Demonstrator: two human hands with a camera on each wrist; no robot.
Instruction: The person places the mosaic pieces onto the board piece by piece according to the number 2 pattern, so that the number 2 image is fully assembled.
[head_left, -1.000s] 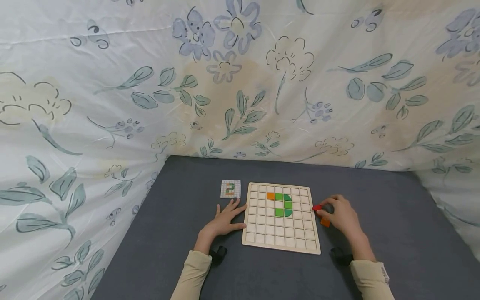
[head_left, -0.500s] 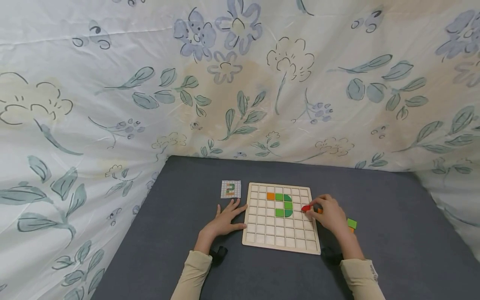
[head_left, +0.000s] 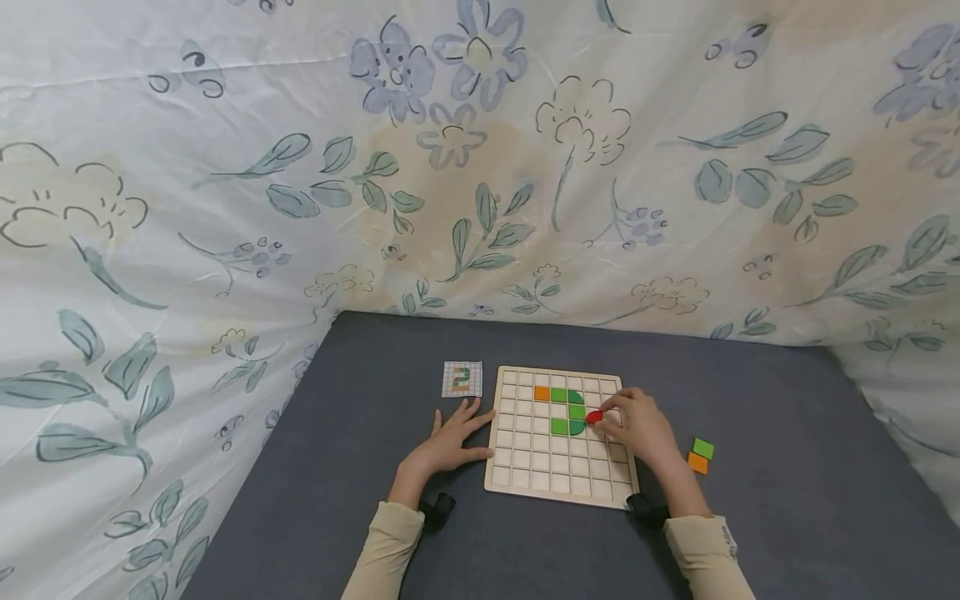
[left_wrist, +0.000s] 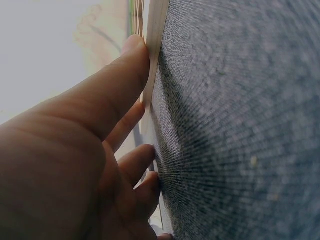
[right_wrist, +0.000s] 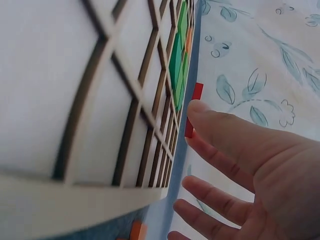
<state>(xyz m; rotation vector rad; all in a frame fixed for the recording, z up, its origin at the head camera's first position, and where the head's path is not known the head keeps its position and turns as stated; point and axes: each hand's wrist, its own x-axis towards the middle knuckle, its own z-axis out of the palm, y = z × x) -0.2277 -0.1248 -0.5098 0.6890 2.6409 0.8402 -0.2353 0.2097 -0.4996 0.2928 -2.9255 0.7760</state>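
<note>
A red tile (head_left: 594,417) is pinched between the thumb and fingers of my right hand (head_left: 641,429), just above the wooden grid board (head_left: 525,481). In the right wrist view the same red tile (right_wrist: 194,110) shows edge-on, apart from the board. Green tiles (head_left: 558,426), darker rounded green ones (head_left: 576,397) and an orange tile (head_left: 542,393) lie in the board's upper cells. My left hand (head_left: 446,442) is spread flat at the board's left edge. Its thumb and a finger touch the rim (left_wrist: 156,30) in the left wrist view.
A small pattern card (head_left: 462,379) lies beyond my left hand. Right of the board, a green tile (head_left: 703,448) and an orange tile (head_left: 698,462) rest on the dark tabletop (head_left: 787,500). A floral cloth (head_left: 600,208) hangs behind the table.
My right hand has carried the red tile leftward, from the board's right edge to over the cells beside the green tiles. Loose tiles are uncovered at right. My left hand stays put.
</note>
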